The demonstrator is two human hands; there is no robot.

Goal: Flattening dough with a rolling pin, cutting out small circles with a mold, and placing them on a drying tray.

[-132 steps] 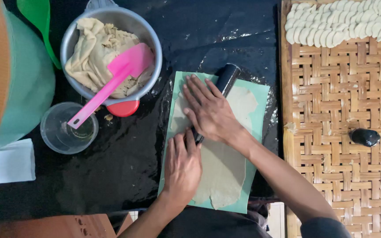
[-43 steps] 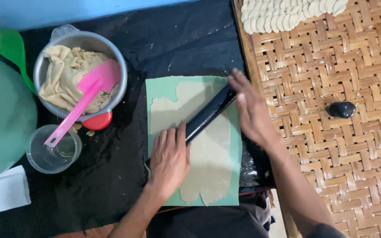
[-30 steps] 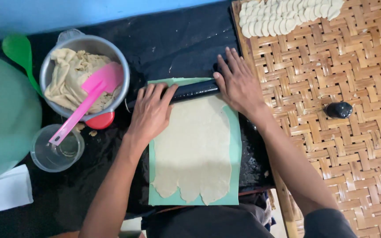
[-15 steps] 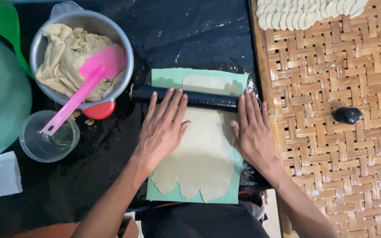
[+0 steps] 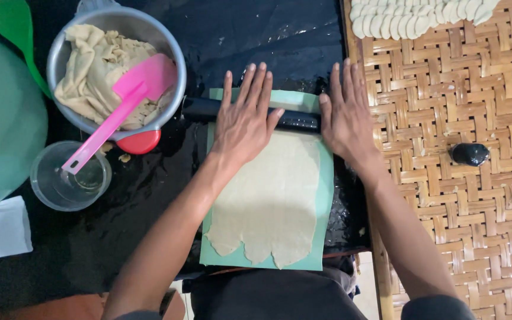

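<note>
Both hands lie flat, fingers spread, on a black rolling pin at the far end of the dough sheet. Left hand presses the pin's middle w/ palm down, no curled grip. Right hand covers the pin's right end, fingers also splayed, reaching past the dough's far edge. The dough sheet is thin, pale tan, lying on a light-green mat; its near edge is wavy (three lobes). The mat sits on a black plastic-covered table.

Left of the dough: a metal bowl holding crumpled dough scraps, w/ a pink spatula leaning from it into a clear cup. A red lid sits just below the bowl. Right of the dough: a woven bamboo tray, w/ a small black object on it and rows of pale cut dough pieces at its far edge.
</note>
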